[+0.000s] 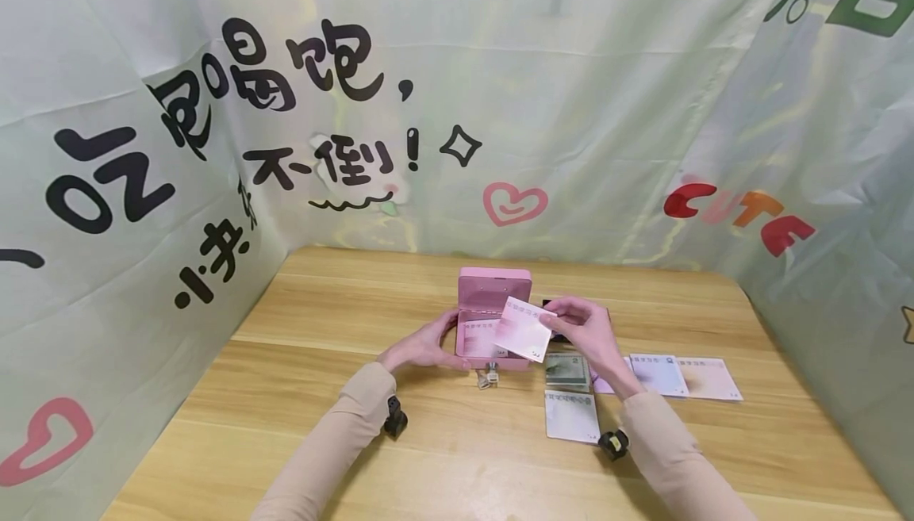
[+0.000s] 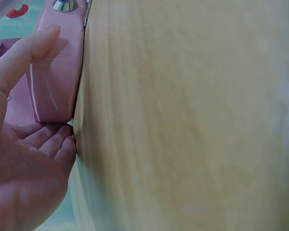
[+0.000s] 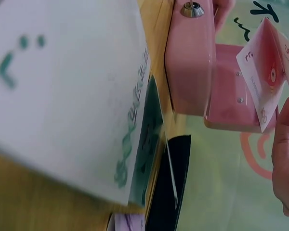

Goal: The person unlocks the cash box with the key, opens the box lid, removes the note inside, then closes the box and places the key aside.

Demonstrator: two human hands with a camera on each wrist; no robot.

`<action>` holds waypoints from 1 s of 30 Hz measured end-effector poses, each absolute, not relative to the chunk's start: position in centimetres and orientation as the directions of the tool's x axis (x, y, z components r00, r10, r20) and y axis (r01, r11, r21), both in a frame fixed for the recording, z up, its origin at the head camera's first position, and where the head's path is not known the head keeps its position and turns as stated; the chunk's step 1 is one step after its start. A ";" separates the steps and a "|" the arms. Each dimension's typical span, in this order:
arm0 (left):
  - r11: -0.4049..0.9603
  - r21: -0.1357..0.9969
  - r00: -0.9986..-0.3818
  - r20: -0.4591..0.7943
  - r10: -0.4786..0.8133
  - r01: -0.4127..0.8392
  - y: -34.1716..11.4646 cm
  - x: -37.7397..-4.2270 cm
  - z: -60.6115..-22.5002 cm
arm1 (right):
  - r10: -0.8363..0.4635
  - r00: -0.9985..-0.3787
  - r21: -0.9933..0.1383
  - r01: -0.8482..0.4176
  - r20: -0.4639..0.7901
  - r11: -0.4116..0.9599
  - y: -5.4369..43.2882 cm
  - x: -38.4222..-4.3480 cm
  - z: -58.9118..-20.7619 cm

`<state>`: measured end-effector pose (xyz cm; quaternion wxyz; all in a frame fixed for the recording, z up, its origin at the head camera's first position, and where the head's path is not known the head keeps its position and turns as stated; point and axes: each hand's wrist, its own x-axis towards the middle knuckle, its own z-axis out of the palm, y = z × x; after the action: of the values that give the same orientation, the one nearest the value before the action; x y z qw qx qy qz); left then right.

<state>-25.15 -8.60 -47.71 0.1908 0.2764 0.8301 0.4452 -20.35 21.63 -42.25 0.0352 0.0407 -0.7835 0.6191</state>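
A pink cash box (image 1: 493,291) stands on the table with its lid raised. My left hand (image 1: 431,342) holds its left side, the thumb over the front and the fingers against the side wall. Inside the box lies a pink banknote (image 1: 477,339). My right hand (image 1: 589,335) pinches another pink banknote (image 1: 527,331) by its right edge, above the right part of the box. In the right wrist view this note (image 3: 262,72) is bent and marked 100. Keys (image 1: 487,380) hang at the lock on the front.
Right of the box lie a green banknote (image 1: 566,370) and a whitish one (image 1: 571,416). Farther right, purple, bluish (image 1: 658,374) and pale pink notes (image 1: 716,378) overlap in a row. A flat black object (image 3: 171,185) is partly hidden behind my right hand. Printed cloth surrounds the table.
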 end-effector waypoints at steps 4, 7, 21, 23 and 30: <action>0.446 0.847 -0.773 -0.068 0.631 0.289 -8.6 -25.2 -47.7 | -0.030 -0.993 -0.967 -0.121 0.117 0.226 22.3 -19.9 -42.2; 0.445 0.846 -0.772 -0.065 0.633 0.293 -8.6 -25.2 -47.7 | -0.046 -0.991 -0.969 -0.134 0.127 0.210 22.8 -19.5 -42.2; 0.431 0.848 -0.762 -0.050 0.646 0.309 -8.6 -25.3 -48.0 | -0.105 -0.981 -0.961 -0.179 0.160 0.212 26.1 -18.0 -41.7; 0.433 0.847 -0.762 -0.053 0.646 0.308 -8.7 -25.4 -48.0 | -0.118 -0.980 -0.958 -0.186 0.163 0.219 26.7 -17.8 -41.7; 0.431 0.847 -0.758 -0.052 0.650 0.311 -8.6 -25.3 -47.9 | -0.145 -0.976 -0.935 -0.198 0.161 0.293 29.0 -17.1 -41.6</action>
<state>-25.33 -8.58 -47.88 0.1896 0.2915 0.8244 0.4465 -17.11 28.96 -41.64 0.0225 0.1068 -0.8038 0.5848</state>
